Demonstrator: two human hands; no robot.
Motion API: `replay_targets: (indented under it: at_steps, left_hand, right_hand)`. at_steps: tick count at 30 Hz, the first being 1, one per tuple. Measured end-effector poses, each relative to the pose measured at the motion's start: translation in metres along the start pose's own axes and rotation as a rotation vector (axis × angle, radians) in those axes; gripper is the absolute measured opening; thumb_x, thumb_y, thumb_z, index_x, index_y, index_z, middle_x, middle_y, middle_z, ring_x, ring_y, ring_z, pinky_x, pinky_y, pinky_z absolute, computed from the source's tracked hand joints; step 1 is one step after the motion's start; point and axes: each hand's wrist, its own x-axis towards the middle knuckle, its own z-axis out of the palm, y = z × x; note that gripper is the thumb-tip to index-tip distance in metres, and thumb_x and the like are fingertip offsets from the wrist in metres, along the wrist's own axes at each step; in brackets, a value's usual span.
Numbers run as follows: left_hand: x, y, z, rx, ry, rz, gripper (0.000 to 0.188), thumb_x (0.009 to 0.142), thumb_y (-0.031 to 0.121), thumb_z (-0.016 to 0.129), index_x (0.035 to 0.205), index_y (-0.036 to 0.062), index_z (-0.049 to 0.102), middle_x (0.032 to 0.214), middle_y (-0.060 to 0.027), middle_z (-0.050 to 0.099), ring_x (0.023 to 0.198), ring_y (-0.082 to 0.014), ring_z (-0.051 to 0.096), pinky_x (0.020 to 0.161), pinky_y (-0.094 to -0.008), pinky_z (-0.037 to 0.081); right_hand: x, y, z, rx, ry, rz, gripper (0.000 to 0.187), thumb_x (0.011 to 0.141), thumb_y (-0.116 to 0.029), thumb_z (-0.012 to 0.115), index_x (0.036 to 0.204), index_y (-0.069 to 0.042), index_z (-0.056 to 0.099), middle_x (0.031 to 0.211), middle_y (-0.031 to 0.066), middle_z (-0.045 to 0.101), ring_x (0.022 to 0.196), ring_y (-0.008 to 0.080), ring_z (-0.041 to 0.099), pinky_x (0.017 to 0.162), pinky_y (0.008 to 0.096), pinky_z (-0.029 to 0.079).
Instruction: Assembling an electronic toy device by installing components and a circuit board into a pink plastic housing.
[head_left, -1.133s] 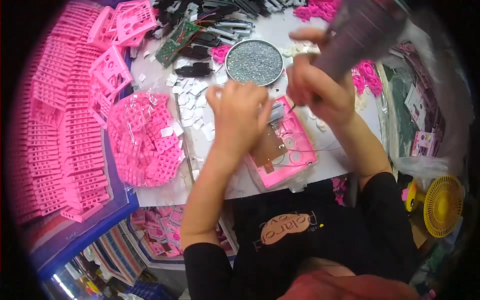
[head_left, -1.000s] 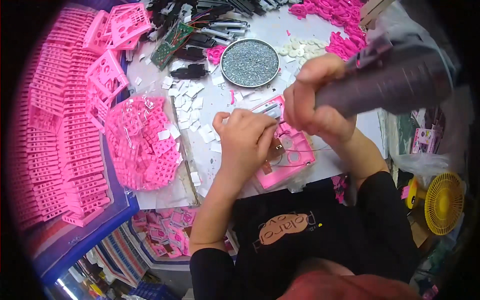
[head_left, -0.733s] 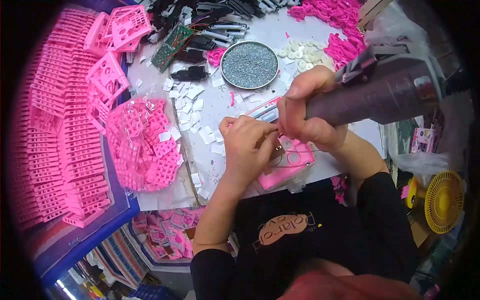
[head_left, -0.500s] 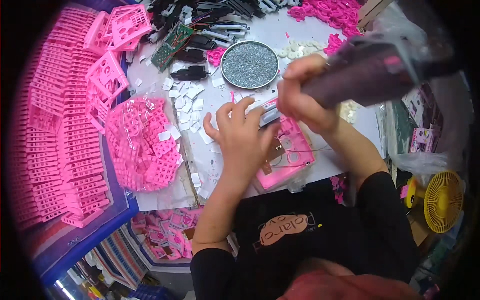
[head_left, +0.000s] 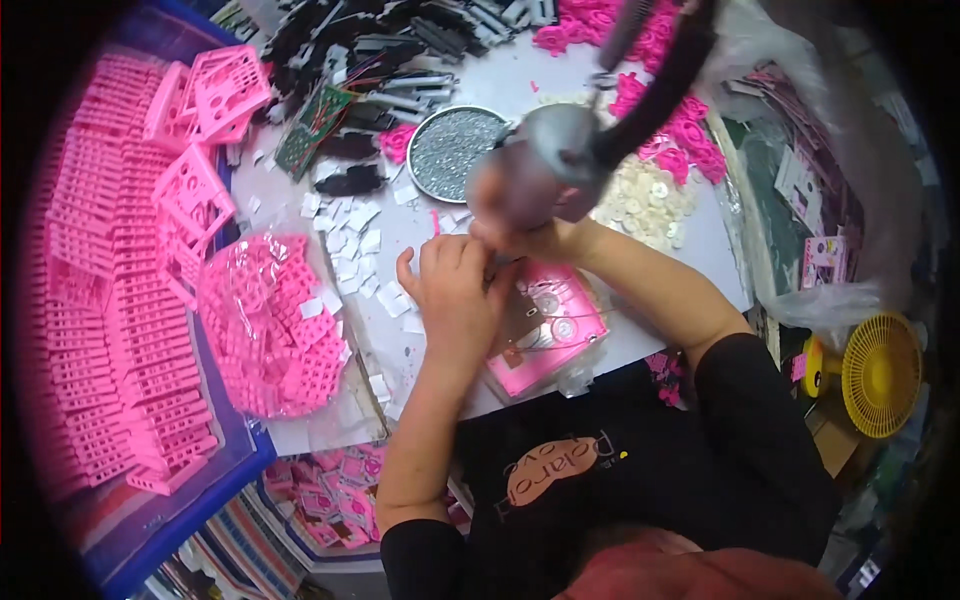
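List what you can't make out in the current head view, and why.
In the head view:
Right hand: blurred, partly covered by the dark tool.
Tool's tip: hidden behind its body.
Pink casing: far end behind left hand and tool.
Grey bits in round dish: shapes too small.
Black parts: some cut off by top edge.

A casing (head_left: 562, 345) is set near the front edge of the table (head_left: 500, 78). Behind it, to the left, a filled dish (head_left: 410, 155) is placed; discs (head_left: 642, 212) are heaped right of the dish. Loose tabs (head_left: 350, 245) are scattered between the casing and a stuffed bag (head_left: 265, 335), left of which frames (head_left: 130, 300) are stacked.
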Motion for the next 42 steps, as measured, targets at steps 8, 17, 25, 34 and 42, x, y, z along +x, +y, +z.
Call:
replay_targets:
  at_steps: [8,17,25,34,42]
  left_hand:
    - [-0.017,-0.001,-0.067,-0.154,-0.035,0.071,0.035,0.079,0.004,0.075,0.111,0.0000,0.061,0.124,-0.0213,0.063,0.109,-0.0375,0.064,0.091,-0.0402,0.053]
    - [-0.186,0.018,-0.272,0.402,-0.603,-0.516,0.051,0.072,0.009,0.078,0.120,0.0030,0.061,0.127,-0.0197,0.060,0.118,-0.0416,0.055,0.103,-0.0457,0.043]
    - [-0.117,0.020,-0.107,-0.118,-0.257,-0.001,0.049,0.077,0.018,0.080,0.119,0.0015,0.062,0.125,-0.0175,0.061,0.116,-0.0367,0.058,0.101,-0.0489,0.043]
    - [-0.076,0.026,-0.005,0.027,-0.394,0.331,0.068,0.081,0.038,0.076,0.132,-0.0017,0.055,0.136,-0.0178,0.054,0.131,-0.0337,0.049,0.110,-0.0555,0.034]
    - [-0.007,-0.068,-0.189,0.016,0.374,0.014,0.068,0.083,0.023,0.079,0.139,-0.0014,0.049,0.138,-0.0205,0.051,0.128,-0.0369,0.050,0.109,-0.0473,0.040]
  right_hand:
    - [0.057,-0.001,-0.129,-0.330,-0.030,0.120,0.038,0.095,-0.025,0.066,0.129,-0.005,0.065,0.115,0.0066,0.070,0.102,0.0144,0.063,0.088,0.0314,0.053]
    - [0.028,0.040,-0.256,-1.430,-0.152,-0.051,0.013,0.083,-0.017,0.071,0.092,-0.007,0.071,0.090,0.0099,0.070,0.092,0.0313,0.061,0.081,0.0427,0.050]
    - [-0.052,-0.015,-0.060,-0.867,-0.331,-0.221,0.016,0.073,-0.013,0.075,0.079,-0.009,0.061,0.078,0.0064,0.060,0.077,0.0265,0.057,0.070,0.0394,0.045]
    - [-0.068,0.006,-0.023,-1.229,-0.462,-0.191,0.018,0.066,-0.017,0.075,0.075,-0.010,0.061,0.077,0.0069,0.062,0.082,0.0273,0.059,0.071,0.0428,0.045]
    - [-0.057,-0.002,-0.016,-1.209,-0.482,-0.185,0.010,0.063,-0.008,0.067,0.071,-0.008,0.061,0.076,0.0101,0.064,0.085,0.0307,0.059,0.075,0.0451,0.044]
